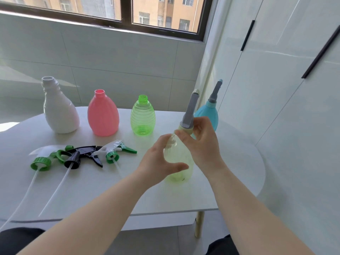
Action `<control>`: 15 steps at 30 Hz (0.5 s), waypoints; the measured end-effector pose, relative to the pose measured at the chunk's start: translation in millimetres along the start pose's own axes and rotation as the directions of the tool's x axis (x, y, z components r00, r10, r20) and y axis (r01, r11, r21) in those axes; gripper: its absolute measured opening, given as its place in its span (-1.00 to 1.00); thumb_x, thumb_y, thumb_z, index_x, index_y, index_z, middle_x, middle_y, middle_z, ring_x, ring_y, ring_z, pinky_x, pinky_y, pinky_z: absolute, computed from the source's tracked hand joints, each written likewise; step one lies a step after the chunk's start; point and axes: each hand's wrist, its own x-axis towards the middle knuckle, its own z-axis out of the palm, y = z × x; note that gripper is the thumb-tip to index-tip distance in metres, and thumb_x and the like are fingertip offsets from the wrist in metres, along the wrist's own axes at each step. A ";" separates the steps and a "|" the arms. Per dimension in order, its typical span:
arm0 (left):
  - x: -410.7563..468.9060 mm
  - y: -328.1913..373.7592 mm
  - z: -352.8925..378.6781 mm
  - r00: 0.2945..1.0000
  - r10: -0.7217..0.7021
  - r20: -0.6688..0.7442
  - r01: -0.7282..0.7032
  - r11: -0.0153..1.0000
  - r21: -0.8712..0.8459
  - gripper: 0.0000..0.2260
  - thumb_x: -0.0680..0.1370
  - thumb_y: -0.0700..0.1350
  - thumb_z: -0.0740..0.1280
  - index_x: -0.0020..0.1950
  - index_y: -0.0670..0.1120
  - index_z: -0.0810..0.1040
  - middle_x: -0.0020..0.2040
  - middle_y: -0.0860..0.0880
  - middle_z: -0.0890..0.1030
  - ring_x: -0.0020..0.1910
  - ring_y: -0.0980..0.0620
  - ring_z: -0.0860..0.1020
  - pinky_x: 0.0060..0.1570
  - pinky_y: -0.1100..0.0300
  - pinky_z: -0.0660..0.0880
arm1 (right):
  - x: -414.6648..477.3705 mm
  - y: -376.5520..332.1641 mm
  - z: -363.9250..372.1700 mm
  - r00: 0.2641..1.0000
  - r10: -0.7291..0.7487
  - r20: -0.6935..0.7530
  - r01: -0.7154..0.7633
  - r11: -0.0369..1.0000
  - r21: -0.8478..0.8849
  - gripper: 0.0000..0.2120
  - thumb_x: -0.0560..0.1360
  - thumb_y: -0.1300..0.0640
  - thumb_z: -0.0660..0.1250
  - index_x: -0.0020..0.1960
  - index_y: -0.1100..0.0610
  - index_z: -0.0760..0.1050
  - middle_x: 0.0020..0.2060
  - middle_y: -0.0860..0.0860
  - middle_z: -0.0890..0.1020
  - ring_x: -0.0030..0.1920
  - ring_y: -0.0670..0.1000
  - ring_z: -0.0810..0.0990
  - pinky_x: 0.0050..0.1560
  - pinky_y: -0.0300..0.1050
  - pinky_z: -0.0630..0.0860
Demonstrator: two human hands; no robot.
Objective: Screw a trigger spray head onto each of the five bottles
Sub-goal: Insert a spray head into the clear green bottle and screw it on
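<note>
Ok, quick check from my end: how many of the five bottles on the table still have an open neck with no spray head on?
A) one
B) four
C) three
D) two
C: the white bottle, pink bottle and green bottle stand with bare necks, while the blue bottle already carries a grey head and the right hand grips the head on the pale yellow bottle that the left hand holds.

I seem to be in a home: pale glossy tiled wall [114,57], dark-framed window [127,17] facing apartment blocks, white handled cupboards [287,74], small rounded white table [230,181].
</note>
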 end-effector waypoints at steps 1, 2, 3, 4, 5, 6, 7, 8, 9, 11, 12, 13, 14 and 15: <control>-0.2 -0.2 0.3 1.000 0.000 0.000 0.000 1.000 -0.001 -0.29 0.21 -0.07 0.53 0.28 0.05 0.28 0.09 0.12 0.44 0.10 0.16 0.39 -0.07 0.46 0.21 | -0.1 0.6 1.6 1.000 0.016 -0.011 -0.016 1.000 -0.012 -0.70 0.35 0.23 0.40 -0.19 -0.06 0.31 -0.23 -0.17 0.49 -0.19 -0.32 0.50 -0.10 -0.44 0.41; 0.4 0.2 -0.3 1.000 -0.004 0.006 0.004 1.000 -0.002 -0.28 0.21 -0.06 0.53 0.28 0.05 0.28 0.09 0.12 0.44 0.10 0.17 0.39 -0.05 0.45 0.21 | 0.0 1.0 1.3 0.999 0.037 0.011 -0.037 0.999 -0.015 -0.72 0.36 0.21 0.39 -0.16 -0.06 0.31 -0.22 -0.17 0.48 -0.16 -0.27 0.50 -0.05 -0.38 0.42; 0.8 0.8 -1.4 1.000 -0.010 0.017 0.010 1.000 0.000 -0.27 0.21 -0.06 0.53 0.29 0.04 0.27 0.09 0.12 0.43 0.09 0.18 0.38 -0.02 0.43 0.22 | 0.1 0.4 -0.2 0.996 0.058 0.065 -0.058 0.998 -0.012 -0.74 0.39 0.20 0.36 -0.11 -0.05 0.31 -0.19 -0.18 0.48 -0.13 -0.25 0.49 -0.01 -0.34 0.42; 1.5 1.6 -2.2 0.999 -0.017 0.030 0.017 1.000 0.005 -0.27 0.21 -0.05 0.53 0.30 0.04 0.26 0.09 0.12 0.43 0.10 0.17 0.38 0.01 0.40 0.23 | -0.1 -0.6 -3.0 0.988 0.068 0.140 -0.067 0.998 -0.011 -0.77 0.42 0.19 0.32 -0.06 -0.06 0.33 -0.16 -0.20 0.48 -0.12 -0.28 0.49 0.00 -0.39 0.40; 1.8 2.5 -2.7 0.999 -0.026 0.043 0.025 1.000 0.014 -0.26 0.21 -0.05 0.53 0.30 0.04 0.25 0.10 0.11 0.43 0.11 0.16 0.38 0.03 0.35 0.23 | -0.1 -2.0 -6.4 0.975 0.067 0.211 -0.067 0.998 -0.005 -0.80 0.45 0.18 0.28 -0.04 -0.08 0.35 -0.14 -0.21 0.49 -0.12 -0.33 0.49 -0.02 -0.45 0.40; 2.0 3.2 -2.6 0.998 -0.033 0.054 0.032 0.999 0.021 -0.26 0.22 -0.05 0.53 0.31 0.03 0.24 0.10 0.11 0.42 0.12 0.15 0.38 0.05 0.32 0.24 | 0.2 -2.6 -9.7 0.965 0.063 0.256 -0.066 0.998 0.004 -0.82 0.48 0.17 0.25 -0.04 -0.11 0.37 -0.13 -0.21 0.51 -0.13 -0.37 0.49 -0.03 -0.50 0.39; 1.7 3.4 -2.2 0.998 -0.036 0.057 0.034 0.999 0.024 -0.26 0.22 -0.05 0.53 0.30 0.03 0.24 0.11 0.11 0.42 0.13 0.14 0.38 0.05 0.31 0.23 | 0.3 -3.2 -11.9 0.963 0.063 0.264 -0.071 0.997 0.018 -0.82 0.48 0.17 0.24 -0.06 -0.11 0.41 -0.12 -0.19 0.53 -0.13 -0.36 0.50 -0.03 -0.51 0.39; 1.1 3.4 -1.4 0.998 -0.034 0.052 0.032 0.999 0.023 -0.27 0.22 -0.05 0.53 0.30 0.03 0.25 0.10 0.11 0.43 0.14 0.14 0.38 0.04 0.34 0.23 | 0.2 -2.9 -12.5 0.969 0.065 0.237 -0.072 0.997 0.024 -0.85 0.48 0.18 0.25 -0.06 -0.07 0.44 -0.13 -0.16 0.56 -0.15 -0.35 0.52 -0.04 -0.50 0.40; 0.3 3.3 -0.4 0.999 -0.030 0.037 0.029 0.999 0.024 -0.28 0.23 -0.05 0.52 0.30 0.04 0.26 0.10 0.12 0.43 0.13 0.14 0.39 0.01 0.37 0.22 | -0.1 -1.8 -11.2 0.982 0.058 0.180 -0.061 0.998 0.010 -0.88 0.46 0.18 0.27 -0.04 -0.01 0.47 -0.15 -0.15 0.57 -0.17 -0.36 0.52 -0.06 -0.50 0.41; -1.7 3.7 1.6 1.000 -0.023 -0.001 0.023 0.999 0.030 -0.29 0.24 -0.05 0.52 0.29 0.04 0.26 0.09 0.14 0.42 0.10 0.17 0.37 -0.01 0.38 0.23 | -3.0 1.6 -3.8 0.999 0.024 0.034 -0.021 0.997 -0.070 -0.87 0.43 0.17 0.31 -0.02 0.07 0.50 -0.21 -0.21 0.55 -0.22 -0.40 0.50 -0.13 -0.53 0.39; -2.5 4.2 2.4 1.000 -0.019 -0.013 0.019 0.999 0.036 -0.30 0.24 -0.05 0.52 0.30 0.04 0.26 0.09 0.15 0.41 0.09 0.18 0.37 0.00 0.37 0.23 | -4.7 3.0 0.3 1.000 0.010 -0.024 -0.012 0.996 -0.086 -0.86 0.42 0.17 0.33 -0.03 0.07 0.50 -0.23 -0.24 0.54 -0.22 -0.42 0.49 -0.15 -0.55 0.38; -3.0 4.8 2.5 1.000 -0.015 -0.018 0.016 0.999 0.043 -0.30 0.24 -0.05 0.52 0.30 0.04 0.26 0.09 0.15 0.41 0.08 0.19 0.36 0.02 0.36 0.23 | -5.0 3.2 2.5 0.998 0.009 -0.058 -0.014 0.996 -0.089 -0.86 0.40 0.17 0.35 -0.05 0.05 0.48 -0.25 -0.25 0.53 -0.23 -0.43 0.49 -0.16 -0.56 0.38; -2.8 5.3 2.2 1.000 -0.015 -0.015 0.016 0.999 0.052 -0.29 0.24 -0.04 0.52 0.30 0.03 0.25 0.09 0.15 0.41 0.09 0.18 0.37 0.04 0.34 0.24 | -3.2 1.9 1.9 0.998 0.027 -0.056 -0.032 0.996 -0.078 -0.85 0.39 0.17 0.36 -0.07 0.04 0.47 -0.24 -0.24 0.54 -0.22 -0.41 0.50 -0.14 -0.54 0.38; -2.2 5.9 1.6 1.000 -0.019 -0.009 0.020 0.998 0.061 -0.28 0.24 -0.04 0.52 0.31 0.03 0.25 0.10 0.13 0.41 0.11 0.15 0.38 0.05 0.31 0.25 | 0.3 -0.8 -1.1 0.998 0.068 -0.009 -0.068 0.996 -0.050 -0.84 0.38 0.19 0.37 -0.08 0.03 0.46 -0.22 -0.20 0.56 -0.19 -0.35 0.52 -0.10 -0.49 0.41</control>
